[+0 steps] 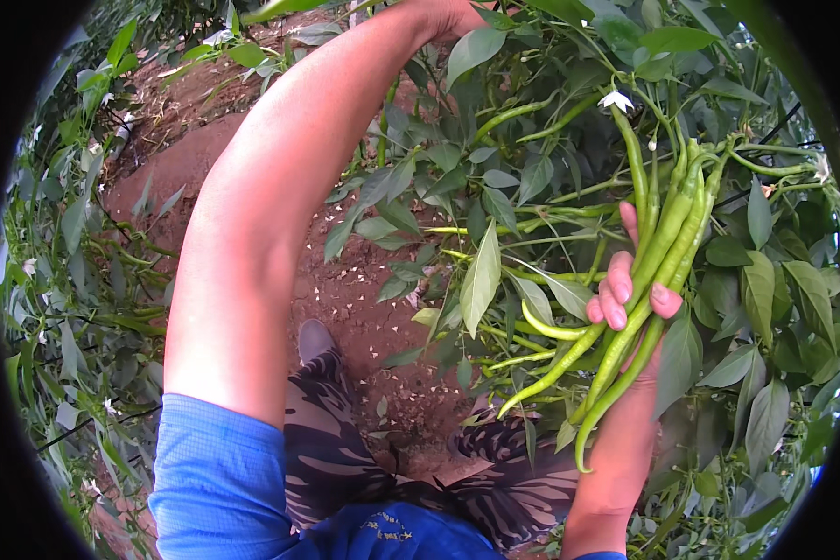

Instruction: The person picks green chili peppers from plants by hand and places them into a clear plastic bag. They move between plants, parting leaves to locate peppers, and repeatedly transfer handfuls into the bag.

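Note:
My right hand (626, 297) is closed around a bunch of long green chili peppers (661, 259), their curved tips hanging below the fingers and their stem ends pointing up. My left arm reaches up across the view; its hand (458, 17) is at the top edge among pepper leaves, and its fingers are hidden. More slender green peppers (514, 115) hang on the plant between the two hands. A white pepper flower (616, 100) shows above the held bunch.
Dense pepper plants (763, 280) fill the right side, with thin dark lines running through them. Another row of pepper plants (73, 210) stands at the left. Between them lies reddish soil (350, 280) strewn with small pale petals. A shoe (316, 341) rests on it.

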`<state>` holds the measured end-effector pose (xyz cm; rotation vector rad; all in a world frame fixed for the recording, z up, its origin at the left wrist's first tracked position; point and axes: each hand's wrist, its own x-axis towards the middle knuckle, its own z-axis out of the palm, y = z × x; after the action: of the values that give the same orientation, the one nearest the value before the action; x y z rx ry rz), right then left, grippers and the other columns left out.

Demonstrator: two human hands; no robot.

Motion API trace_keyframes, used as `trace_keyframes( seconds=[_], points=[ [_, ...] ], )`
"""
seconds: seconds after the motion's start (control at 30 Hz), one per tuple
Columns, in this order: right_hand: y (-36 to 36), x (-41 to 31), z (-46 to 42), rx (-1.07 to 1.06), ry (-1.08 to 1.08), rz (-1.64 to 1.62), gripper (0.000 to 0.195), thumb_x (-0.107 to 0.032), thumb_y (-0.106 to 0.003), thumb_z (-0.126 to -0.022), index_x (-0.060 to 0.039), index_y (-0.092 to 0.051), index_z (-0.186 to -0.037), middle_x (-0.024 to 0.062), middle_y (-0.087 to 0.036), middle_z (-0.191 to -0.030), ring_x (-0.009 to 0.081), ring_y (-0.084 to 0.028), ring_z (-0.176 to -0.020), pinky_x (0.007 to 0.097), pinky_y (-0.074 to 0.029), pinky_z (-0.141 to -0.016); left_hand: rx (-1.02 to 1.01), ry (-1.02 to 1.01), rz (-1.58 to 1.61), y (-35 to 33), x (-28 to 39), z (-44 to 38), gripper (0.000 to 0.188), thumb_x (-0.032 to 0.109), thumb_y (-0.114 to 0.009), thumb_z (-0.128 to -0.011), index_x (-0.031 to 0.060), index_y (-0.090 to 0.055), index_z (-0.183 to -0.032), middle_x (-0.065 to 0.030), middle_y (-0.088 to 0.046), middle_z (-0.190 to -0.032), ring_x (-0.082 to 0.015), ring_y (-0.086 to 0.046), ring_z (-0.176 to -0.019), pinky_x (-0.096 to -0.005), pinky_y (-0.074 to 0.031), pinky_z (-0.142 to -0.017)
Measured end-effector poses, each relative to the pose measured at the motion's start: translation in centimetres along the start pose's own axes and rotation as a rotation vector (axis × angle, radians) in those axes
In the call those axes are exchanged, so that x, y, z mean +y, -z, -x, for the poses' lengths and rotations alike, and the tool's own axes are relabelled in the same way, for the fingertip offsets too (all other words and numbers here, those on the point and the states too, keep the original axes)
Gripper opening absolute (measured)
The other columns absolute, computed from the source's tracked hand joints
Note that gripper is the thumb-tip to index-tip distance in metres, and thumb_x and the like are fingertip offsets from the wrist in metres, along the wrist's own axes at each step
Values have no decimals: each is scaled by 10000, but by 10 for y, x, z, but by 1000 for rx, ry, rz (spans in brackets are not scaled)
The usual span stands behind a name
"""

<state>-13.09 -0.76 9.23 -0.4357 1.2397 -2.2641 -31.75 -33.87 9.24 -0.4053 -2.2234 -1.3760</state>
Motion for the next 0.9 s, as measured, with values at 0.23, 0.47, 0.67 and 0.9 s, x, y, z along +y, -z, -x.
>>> trace_keyframes(
  seconds=[0.23, 0.47, 0.67, 0.9],
  points=[
    [3, 2, 4, 21, 33, 39, 829, -195, -641, -859, -24, -213, -1548, 98, -557, -844, 198, -586, -639, 410, -528, -709, -41, -45, -31, 0, 1, 4, 287, 217, -594, -903, -21, -662, -1047, -152, -698, -971, -228, -661, -891, -371, -518, -796],
    [-12, -2, 4, 97, 23, 92, 813, -191, -635, -848, -13, -243, -1538, 94, -556, -837, 189, -572, -620, 391, -512, -692, -37, -64, -43, 7, 4, 12, 298, 229, -596, -908, -17, -656, -1066, -149, -693, -989, -229, -656, -901, -374, -516, -801],
    [-2, 1, 0, 4, 0, 73, 828, -196, -646, -858, -45, -217, -1549, 87, -557, -831, 191, -589, -618, 399, -526, -706, -10, -73, -78, 21, 7, 23, 308, 239, -598, -913, -14, -650, -1081, -147, -689, -1006, -230, -652, -909, -377, -515, -804],
    [1, -3, 3, 17, 1, 123, 822, -201, -647, -861, -46, -222, -1547, 81, -556, -824, 189, -590, -611, 397, -540, -701, -23, -106, -78, 18, 9, 25, 321, 251, -600, -918, -9, -644, -1100, -145, -684, -1024, -231, -647, -918, -380, -513, -809]
  ],
)
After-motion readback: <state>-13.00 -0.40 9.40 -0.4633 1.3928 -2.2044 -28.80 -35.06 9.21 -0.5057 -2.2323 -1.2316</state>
